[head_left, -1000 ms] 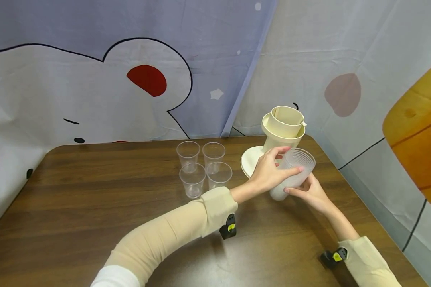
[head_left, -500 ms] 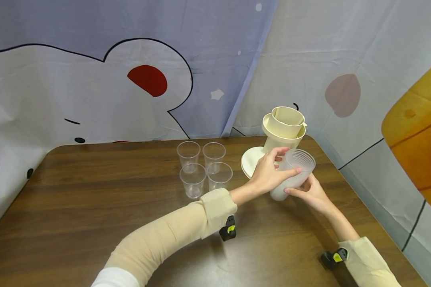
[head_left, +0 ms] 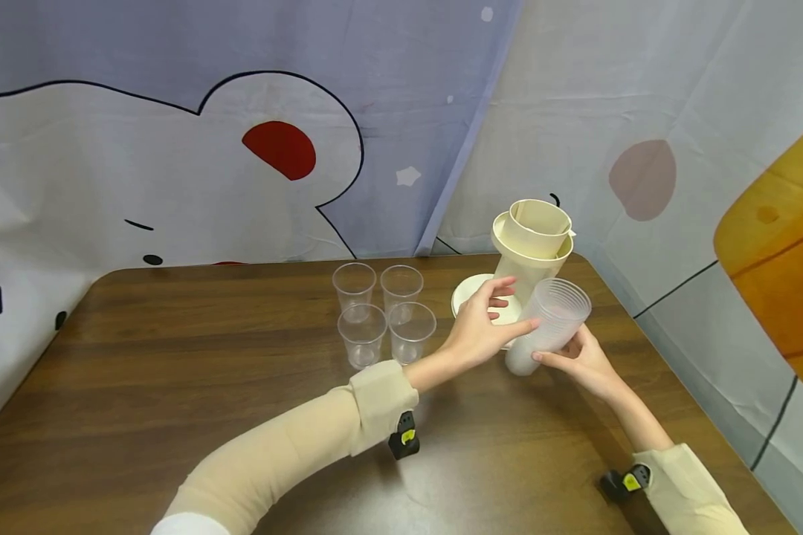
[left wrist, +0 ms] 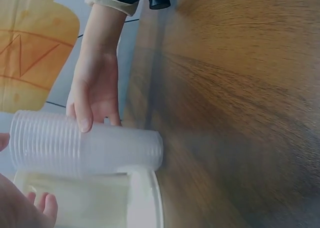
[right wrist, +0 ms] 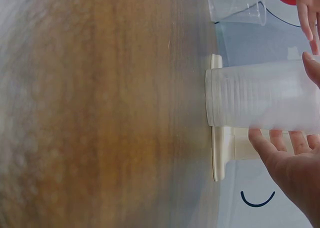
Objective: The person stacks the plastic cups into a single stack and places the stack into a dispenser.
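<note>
A tall stack of nested clear plastic cups leans at a slant on the right side of the table in the head view. My right hand grips it low on its right side, thumb in front. Left of the stack, my left hand has its fingers spread, with the thumb tip right at the stack's side. The left wrist view shows the ribbed rims of the nested cups between both hands. Several single clear cups stand upright in a tight group left of my left hand.
Behind the stack stands a cream plastic holder with a round tube on top and a flat round base. A wooden table carries everything. Patterned cloth hangs along its back and right edges.
My left hand has let go of the cup stack and drawn back to the left, fingers opening. My right hand keeps its hold, and the stack stays nearly in place.
</note>
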`<act>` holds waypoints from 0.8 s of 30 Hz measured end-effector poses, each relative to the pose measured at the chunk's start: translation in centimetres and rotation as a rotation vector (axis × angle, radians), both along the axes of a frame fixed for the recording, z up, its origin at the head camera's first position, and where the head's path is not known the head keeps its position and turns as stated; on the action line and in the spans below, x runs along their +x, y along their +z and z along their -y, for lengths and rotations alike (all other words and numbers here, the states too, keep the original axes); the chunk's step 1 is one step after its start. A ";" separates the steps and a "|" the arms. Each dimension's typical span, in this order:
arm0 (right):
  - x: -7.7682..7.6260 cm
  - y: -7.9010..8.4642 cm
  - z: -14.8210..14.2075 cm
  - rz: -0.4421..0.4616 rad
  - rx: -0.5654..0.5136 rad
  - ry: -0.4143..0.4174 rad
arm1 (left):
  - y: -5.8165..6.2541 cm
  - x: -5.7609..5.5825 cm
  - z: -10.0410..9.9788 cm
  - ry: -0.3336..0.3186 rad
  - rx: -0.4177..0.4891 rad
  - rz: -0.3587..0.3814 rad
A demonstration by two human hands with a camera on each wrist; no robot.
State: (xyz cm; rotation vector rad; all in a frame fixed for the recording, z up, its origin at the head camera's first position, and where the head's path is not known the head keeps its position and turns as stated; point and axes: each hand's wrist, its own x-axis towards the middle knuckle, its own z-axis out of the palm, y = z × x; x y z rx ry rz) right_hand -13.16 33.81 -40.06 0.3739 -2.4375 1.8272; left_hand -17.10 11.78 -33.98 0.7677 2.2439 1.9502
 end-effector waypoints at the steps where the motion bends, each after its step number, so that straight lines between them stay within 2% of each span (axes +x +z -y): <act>1: 0.0 0.0 0.0 -0.002 -0.001 0.001 | -0.1 0.0 0.2 0.003 0.004 -0.003; 11: -0.1 -0.2 -0.1 -0.007 0.006 -0.014 | -0.3 0.1 2.9 0.070 0.028 0.026; 18: -0.2 -0.1 -0.1 -0.012 0.038 -0.020 | -0.1 0.6 4.6 0.079 0.057 0.056; 24: -0.2 0.0 0.0 -0.008 0.020 -0.017 | 0.2 1.1 6.4 0.096 0.088 0.045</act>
